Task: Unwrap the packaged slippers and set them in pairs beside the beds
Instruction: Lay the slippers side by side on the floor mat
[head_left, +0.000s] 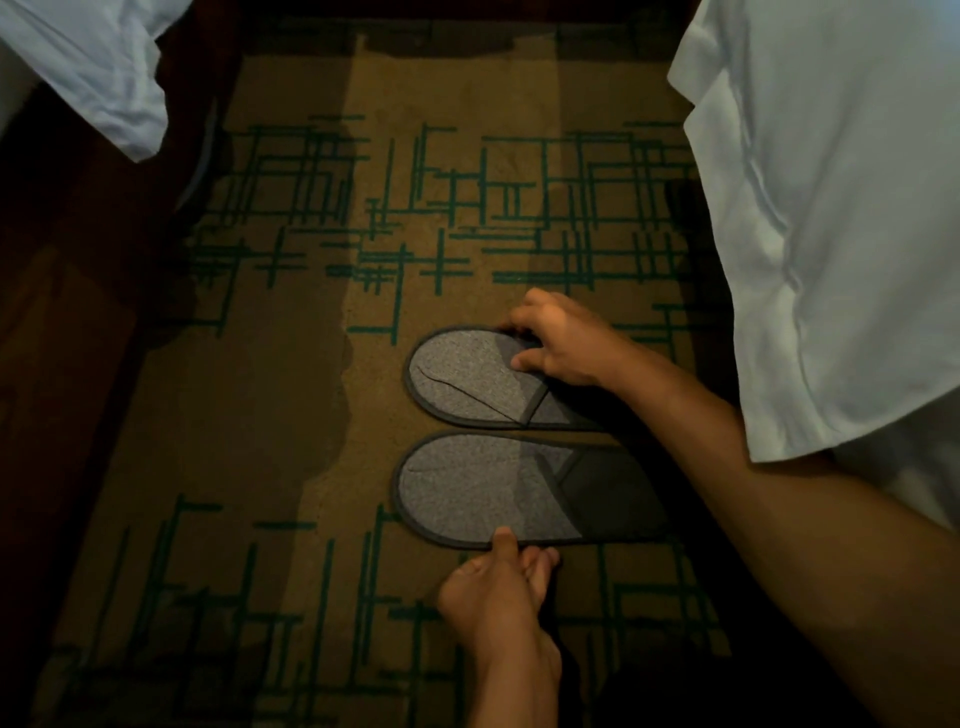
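Note:
Two grey slippers with dark trim lie flat and side by side on the carpet, toes pointing left. My right hand (563, 340) pinches the far edge of the upper slipper (467, 376), thumb on top. My left hand (498, 587) grips the near rim of the lower slipper (478, 491) between thumb and fingers. The heel of the upper slipper is hidden under my right forearm. No wrapping is in view.
A bed with white sheets (831, 208) hangs over the right side, close to the slippers' heels. Another white sheet (98, 67) drapes at the top left over a dark wooden frame (78, 312). Brown carpet with green lines (291, 415) fills the aisle between them.

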